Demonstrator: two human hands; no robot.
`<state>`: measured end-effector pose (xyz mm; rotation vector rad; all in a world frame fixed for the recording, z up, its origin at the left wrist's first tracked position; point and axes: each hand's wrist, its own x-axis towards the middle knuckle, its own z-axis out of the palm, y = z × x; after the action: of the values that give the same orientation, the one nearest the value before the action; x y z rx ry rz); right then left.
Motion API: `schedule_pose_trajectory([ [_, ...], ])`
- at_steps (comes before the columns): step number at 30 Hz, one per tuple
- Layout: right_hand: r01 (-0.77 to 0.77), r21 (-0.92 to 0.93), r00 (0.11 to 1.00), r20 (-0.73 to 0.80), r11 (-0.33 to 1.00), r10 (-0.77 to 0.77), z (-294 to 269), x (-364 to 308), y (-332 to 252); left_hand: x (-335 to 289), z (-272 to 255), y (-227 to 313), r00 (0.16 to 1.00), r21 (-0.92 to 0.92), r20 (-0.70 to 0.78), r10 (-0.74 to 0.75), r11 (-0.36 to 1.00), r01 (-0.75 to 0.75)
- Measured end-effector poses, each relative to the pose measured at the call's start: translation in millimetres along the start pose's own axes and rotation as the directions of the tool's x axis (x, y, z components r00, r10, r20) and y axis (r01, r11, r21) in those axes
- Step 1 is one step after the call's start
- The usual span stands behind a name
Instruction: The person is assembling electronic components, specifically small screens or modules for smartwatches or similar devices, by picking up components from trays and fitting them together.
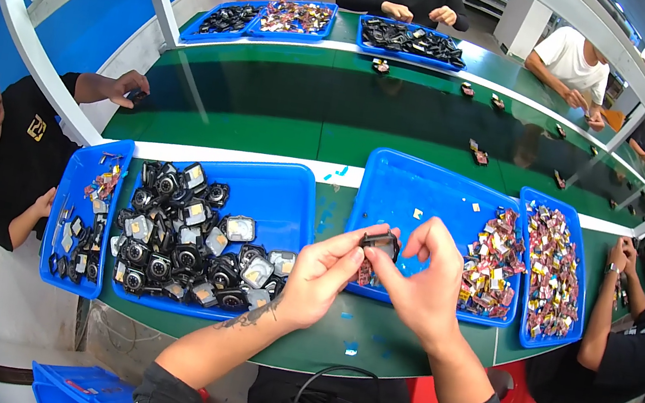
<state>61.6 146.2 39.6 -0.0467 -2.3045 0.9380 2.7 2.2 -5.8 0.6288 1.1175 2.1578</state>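
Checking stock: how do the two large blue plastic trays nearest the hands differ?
The large left blue plastic tray holds bulky black casings; the large right blue plastic tray holds small pink-and-yellow parts. The left tray's heap leaves its far right bare; the right tray's heap leaves its far left mostly bare. Both sit on the green tabletop.

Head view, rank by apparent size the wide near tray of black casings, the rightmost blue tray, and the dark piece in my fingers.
1. Wide near tray of black casings
2. Rightmost blue tray, narrower
3. Dark piece, by far smallest
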Motion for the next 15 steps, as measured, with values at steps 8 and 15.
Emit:
schedule_pose_trajectory([
  [8,0.434,-0.068,0.901,0.021,0.898,-0.434,1.0,-16.1,7.7,5.1,4.0,1.8,0.985,-0.184,-0.175,0.015,0.982,-0.047],
  [15,-0.300,0.597,0.951,0.125,0.744,0.284,6.6,-17.7,-1.7,-2.4,0.1,8.0,0.941,0.269,-0.159,0.300,0.930,-0.251],
])
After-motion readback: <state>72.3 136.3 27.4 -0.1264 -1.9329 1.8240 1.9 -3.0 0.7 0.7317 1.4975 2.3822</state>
